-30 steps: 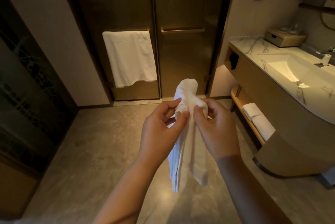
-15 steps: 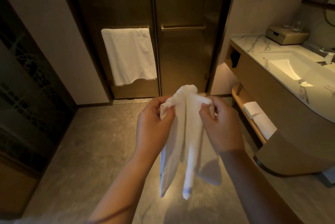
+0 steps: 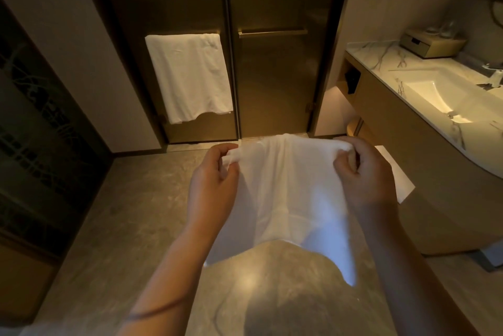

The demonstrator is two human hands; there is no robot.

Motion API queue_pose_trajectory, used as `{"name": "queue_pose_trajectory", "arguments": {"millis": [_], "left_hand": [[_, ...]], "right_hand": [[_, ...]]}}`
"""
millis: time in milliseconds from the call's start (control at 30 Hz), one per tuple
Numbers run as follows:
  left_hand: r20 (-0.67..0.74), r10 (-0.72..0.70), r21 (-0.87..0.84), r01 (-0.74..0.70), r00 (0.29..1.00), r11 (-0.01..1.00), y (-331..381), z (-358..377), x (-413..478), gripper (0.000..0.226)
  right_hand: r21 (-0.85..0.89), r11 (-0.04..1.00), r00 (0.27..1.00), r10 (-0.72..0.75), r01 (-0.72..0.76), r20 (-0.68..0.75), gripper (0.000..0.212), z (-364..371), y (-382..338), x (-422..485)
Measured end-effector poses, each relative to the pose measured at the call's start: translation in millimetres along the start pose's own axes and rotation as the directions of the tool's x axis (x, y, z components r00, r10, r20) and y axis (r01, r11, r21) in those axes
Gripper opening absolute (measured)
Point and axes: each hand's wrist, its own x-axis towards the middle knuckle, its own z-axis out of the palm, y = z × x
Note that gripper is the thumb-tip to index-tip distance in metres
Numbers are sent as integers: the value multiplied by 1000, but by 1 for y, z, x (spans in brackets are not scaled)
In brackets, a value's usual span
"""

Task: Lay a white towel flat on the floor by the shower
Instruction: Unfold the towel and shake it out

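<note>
A white towel (image 3: 288, 194) hangs spread out in the air in front of me, above the grey tiled floor (image 3: 130, 216). My left hand (image 3: 213, 180) pinches its upper left corner and my right hand (image 3: 363, 175) grips its upper right corner. The towel's lower edge droops unevenly, lowest at the right. Straight ahead stand the dark glass shower doors (image 3: 272, 77), shut, with the floor in front of them bare.
Another white towel (image 3: 190, 77) hangs on the left door's bar. A vanity with a marble top and lit sink (image 3: 438, 96) curves along the right, with folded towels (image 3: 394, 172) on its lower shelf. A dark patterned panel (image 3: 40, 145) lines the left wall.
My hands have moved apart, pulling the bunched towel open into a wide sheet. The view has moved closer to the shower doors.
</note>
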Motion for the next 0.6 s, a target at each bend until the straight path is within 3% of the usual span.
{"name": "queue_pose_trajectory", "arguments": {"millis": [233,400,500,600], "left_hand": [[21,-14,129,11,1000,992,-13,5,6,32],[101,-32,129,18,994,991,-13,11,8,41],[216,56,115,-82,975,990,-7,19,2,48],[306,178,109,-220,935,969,2,28,-3,52]], "right_hand": [[-26,998,998,-55,55,-10,23,4,-4,1],[-34,996,996,-77,78,34,21,5,-9,2],[-20,993,990,-116,118,81,17,6,-11,0],[-32,966,949,-245,256,199,15,13,-16,-9]]}}
